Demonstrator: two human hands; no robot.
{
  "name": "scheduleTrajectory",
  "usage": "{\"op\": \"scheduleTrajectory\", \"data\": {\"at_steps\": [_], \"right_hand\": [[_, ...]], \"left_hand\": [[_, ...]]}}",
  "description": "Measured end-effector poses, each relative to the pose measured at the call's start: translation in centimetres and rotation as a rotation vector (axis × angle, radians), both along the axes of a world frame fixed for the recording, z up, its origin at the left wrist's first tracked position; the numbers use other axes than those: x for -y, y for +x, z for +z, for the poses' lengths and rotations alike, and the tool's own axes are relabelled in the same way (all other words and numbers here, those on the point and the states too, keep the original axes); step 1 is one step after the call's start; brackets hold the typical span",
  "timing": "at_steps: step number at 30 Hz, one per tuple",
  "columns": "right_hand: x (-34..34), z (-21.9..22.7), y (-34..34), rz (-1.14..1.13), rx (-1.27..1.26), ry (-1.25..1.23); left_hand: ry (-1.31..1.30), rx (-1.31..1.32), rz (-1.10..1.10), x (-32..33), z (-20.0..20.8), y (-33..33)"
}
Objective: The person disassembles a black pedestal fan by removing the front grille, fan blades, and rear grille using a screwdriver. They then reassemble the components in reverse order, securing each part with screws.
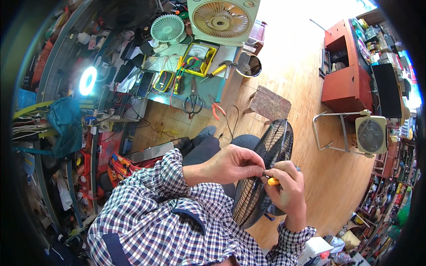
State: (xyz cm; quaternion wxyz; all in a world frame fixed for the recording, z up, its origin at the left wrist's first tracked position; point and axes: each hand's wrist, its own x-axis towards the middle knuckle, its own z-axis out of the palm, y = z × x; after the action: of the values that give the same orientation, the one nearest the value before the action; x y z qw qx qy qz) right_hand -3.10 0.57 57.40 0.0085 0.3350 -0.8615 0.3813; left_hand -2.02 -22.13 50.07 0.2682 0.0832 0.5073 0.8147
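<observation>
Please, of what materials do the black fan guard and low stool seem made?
Fan guard: probably metal, painted black; its thin, closely spaced wires suggest this.
Low stool: perhaps wood, worn and matte; its top is mottled brown, grain unclear.

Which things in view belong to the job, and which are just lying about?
Apparently in the job: black fan; yellow-handled tool in the right hand, left hand beside it.
Seemingly lying about: hammer; scissors; red-handled pliers.
</observation>
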Motion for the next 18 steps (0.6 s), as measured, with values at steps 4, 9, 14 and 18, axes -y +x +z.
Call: {"op": "scheduleTrajectory", "data": {"at_steps": [4,9,14,18], "right_hand": [[0.7,0.0,1.2,-0.098,-0.016,0.014],[1.7,0.1,1.9,-0.186,-0.023,0.043],[2.2,0.5,2.8,-0.197,0.002,0.083],[2.4,1.3,3.5,-0.253,0.072,0.131]], "left_hand": [[-0.301,-0.164,0.299,3.7,-6.5,-3.7],[-0.963,-0.272,0.610,12.0,-21.3,-11.5],[-1.227,-0.465,0.630,15.4,-30.7,-16.8],[-1.459,-0.556,0.432,15.6,-31.5,-18.6]]}}
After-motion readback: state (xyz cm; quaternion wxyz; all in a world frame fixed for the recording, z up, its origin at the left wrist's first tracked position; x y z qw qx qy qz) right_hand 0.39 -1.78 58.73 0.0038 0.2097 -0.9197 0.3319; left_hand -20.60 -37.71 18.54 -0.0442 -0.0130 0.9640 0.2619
